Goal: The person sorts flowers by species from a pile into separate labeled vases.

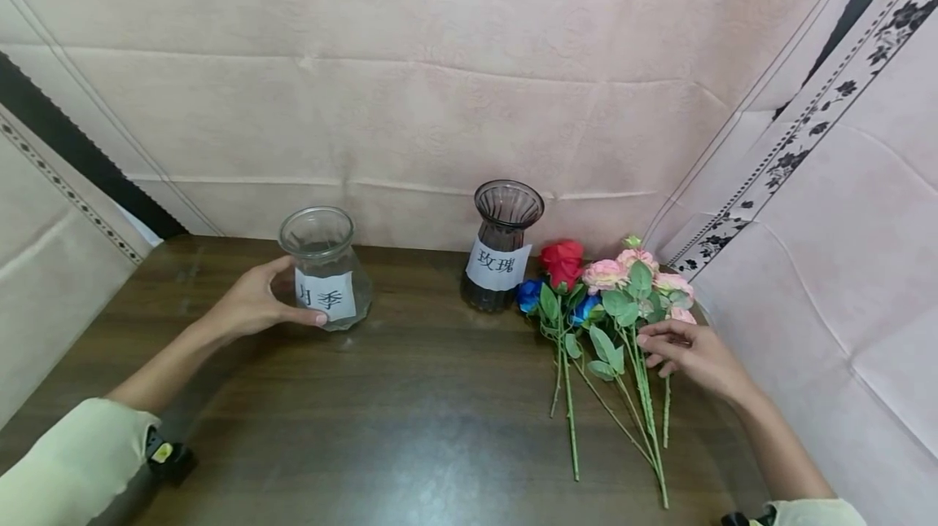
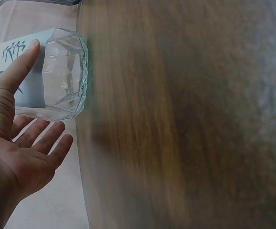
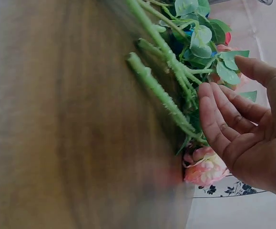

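A clear glass vase (image 1: 361, 286) with a white paper label (image 1: 331, 298) stands upright at the left of the table. My left hand (image 1: 252, 302) is at its side, thumb across the label; in the left wrist view the fingers (image 2: 47, 138) are loosely spread, some visibly apart from the glass. To the right lie artificial flowers: a red rose (image 1: 563, 261), blue roses (image 1: 529, 295) and pink flowers (image 1: 605, 274) on long green stems (image 1: 645, 404). My right hand (image 1: 685, 353) hovers at the pink flowers' stems, its thumb and fingers apart in the right wrist view.
A dark glass vase (image 1: 479, 291) with a white label (image 1: 498, 264) stands near the back edge, left of the flowers. The brown wooden table (image 1: 410, 404) meets pale cloth (image 1: 410, 127) at the back and sides.
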The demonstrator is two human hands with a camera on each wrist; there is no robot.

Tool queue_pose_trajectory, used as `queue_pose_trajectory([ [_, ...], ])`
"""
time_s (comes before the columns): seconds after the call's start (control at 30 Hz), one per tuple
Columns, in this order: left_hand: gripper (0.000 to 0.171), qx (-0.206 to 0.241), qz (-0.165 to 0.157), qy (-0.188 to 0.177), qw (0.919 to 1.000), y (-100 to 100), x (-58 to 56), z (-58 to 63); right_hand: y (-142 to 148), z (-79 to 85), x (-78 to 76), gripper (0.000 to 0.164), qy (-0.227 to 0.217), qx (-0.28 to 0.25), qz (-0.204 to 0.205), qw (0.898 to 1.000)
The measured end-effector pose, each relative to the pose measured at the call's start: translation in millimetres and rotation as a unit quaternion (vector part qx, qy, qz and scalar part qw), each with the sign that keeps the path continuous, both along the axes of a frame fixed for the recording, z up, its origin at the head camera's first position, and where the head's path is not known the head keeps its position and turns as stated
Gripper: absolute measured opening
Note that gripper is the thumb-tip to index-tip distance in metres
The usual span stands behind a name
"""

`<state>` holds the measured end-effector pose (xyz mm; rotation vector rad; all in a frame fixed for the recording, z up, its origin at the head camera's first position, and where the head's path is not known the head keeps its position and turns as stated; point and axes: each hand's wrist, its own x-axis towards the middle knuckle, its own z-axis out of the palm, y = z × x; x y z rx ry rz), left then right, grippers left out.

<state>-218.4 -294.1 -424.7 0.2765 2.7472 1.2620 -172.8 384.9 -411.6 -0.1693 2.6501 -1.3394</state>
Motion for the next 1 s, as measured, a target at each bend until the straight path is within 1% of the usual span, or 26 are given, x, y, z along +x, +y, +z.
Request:
queue_pose_trajectory([
  [0.1, 0.114, 0.003, -0.003, 0.005, 1.0, -0.4, 0.0, 0.0, 1.5, -4.6, 3.1, 0.043, -0.021, -0.019, 0.007, 1.0],
  [0.27, 0.111, 0.007, -0.007, 0.004, 0.9999, -0.7, -2.0, -0.5, 7.7, -9.9, 6.5, 0.04, -0.054, -0.033, 0.009, 0.998],
  [0.4, 0.111, 0.021, -0.014, -0.003, 0.9997, -1.0, -4.1, -1.9, 13.4, -12.0, 8.0, 0.037, -0.079, -0.041, 0.031, 0.996],
  [0.5, 0.111, 0.029, -0.016, -0.006, 0.9994, -1.7, -5.9, -2.7, 16.0, -12.8, 8.9, 0.033, -0.085, -0.034, 0.047, 0.995],
  [0.67, 0.11, 0.034, -0.021, -0.007, 0.9992, -2.6, -7.0, -2.6, 14.4, -13.5, 10.1, 0.029, -0.092, -0.007, 0.043, 0.995],
  [0.77, 0.108, 0.032, -0.023, -0.011, 0.9992, -2.4, -7.6, -2.3, 11.1, -13.3, 11.2, 0.031, -0.093, 0.024, 0.036, 0.995],
  [0.9, 0.107, 0.026, -0.029, -0.011, 0.9992, -2.6, -8.2, -2.3, 7.7, -13.3, 11.5, 0.036, -0.082, 0.077, 0.032, 0.993],
  [1.0, 0.106, 0.023, -0.036, -0.01, 0.999, -2.1, -8.4, -0.8, 6.6, -13.7, 11.0, 0.036, -0.082, 0.1, 0.028, 0.991],
])
